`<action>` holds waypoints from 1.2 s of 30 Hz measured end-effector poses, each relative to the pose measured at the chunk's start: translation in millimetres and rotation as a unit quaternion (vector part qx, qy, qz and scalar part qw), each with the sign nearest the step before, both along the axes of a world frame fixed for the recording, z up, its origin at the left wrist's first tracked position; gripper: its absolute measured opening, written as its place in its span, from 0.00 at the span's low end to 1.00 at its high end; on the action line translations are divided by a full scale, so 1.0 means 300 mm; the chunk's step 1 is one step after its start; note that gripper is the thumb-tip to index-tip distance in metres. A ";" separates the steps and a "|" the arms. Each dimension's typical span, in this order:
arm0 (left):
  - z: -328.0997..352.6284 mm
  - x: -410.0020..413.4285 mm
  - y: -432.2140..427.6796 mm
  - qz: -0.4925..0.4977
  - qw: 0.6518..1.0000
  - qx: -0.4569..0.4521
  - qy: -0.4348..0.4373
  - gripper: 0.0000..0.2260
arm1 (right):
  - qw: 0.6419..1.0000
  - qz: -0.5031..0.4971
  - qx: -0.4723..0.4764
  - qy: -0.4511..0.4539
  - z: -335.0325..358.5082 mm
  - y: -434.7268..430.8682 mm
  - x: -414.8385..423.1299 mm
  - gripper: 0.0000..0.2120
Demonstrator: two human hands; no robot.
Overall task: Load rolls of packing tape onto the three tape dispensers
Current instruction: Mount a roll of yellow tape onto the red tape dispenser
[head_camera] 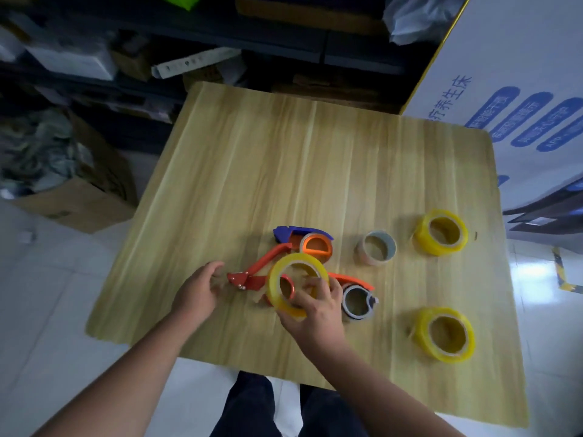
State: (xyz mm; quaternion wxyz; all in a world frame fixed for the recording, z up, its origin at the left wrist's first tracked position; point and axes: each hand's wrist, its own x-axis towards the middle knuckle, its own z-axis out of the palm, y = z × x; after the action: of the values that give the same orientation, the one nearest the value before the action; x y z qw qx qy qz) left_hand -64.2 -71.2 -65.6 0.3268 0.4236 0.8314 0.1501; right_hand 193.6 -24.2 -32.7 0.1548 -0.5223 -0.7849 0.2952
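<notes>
While our right hand (315, 310) is pinching a glossy yellow tape roll (295, 283) by its lower rim, fingers hooked through the core, we are tilting that ring over the round hub of a red dispenser (252, 277) lying flat on the desk (284, 159). Our left hand (197, 290) is resting just beside the dispenser's toothed metal tip, its grip loosely spread and holding nothing. A blue-and-orange dispenser (304, 239) is lying just beyond, its half-round orange hub facing up. A third dispenser (358, 294), orange-armed, is sitting to the right of our right hand with a dark ring on its hub. Farther right, a pale greyish roll (375, 247) and two thick translucent yellow rolls (441, 231) (444, 334) are standing apart on the light, wood-grained surface, cardboard cores showing. A cardboard box (82, 197) is sitting on the tiled floor to the left.
</notes>
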 end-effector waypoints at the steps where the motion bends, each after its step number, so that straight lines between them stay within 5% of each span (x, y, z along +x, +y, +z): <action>1: -0.006 0.003 -0.006 0.001 1.000 0.005 -0.010 0.24 | 1.000 0.006 -0.005 -0.007 -0.017 -0.013 -0.020 0.12; 6: -0.041 0.011 -0.022 0.000 0.998 0.021 -0.061 0.28 | 0.999 -0.005 -0.018 -0.047 -0.088 -0.039 -0.092 0.13; 14: -0.080 0.018 -0.001 -0.025 0.996 0.047 -0.070 0.13 | 0.995 0.009 -0.014 -0.097 -0.180 -0.036 -0.136 0.14; 20: -0.089 0.022 -0.021 0.015 0.994 0.058 -0.091 0.16 | 0.986 0.013 -0.042 -0.160 -0.235 -0.039 -0.140 0.16; 27: -0.168 0.163 -0.141 0.077 0.995 0.044 0.054 0.14 | 0.980 0.018 -0.038 -0.197 -0.262 -0.059 -0.128 0.20; 36: -0.221 0.263 -0.084 0.146 0.984 0.020 0.097 0.07 | 0.979 0.038 -0.027 -0.197 -0.266 -0.050 -0.111 0.19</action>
State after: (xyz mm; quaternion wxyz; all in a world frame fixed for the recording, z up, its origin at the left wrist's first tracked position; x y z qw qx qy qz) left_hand 14.8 -96.5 -131.9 0.2109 0.3168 0.9089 0.1705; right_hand 160.4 -39.3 -112.6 -0.0285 -0.5436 -0.8114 0.2130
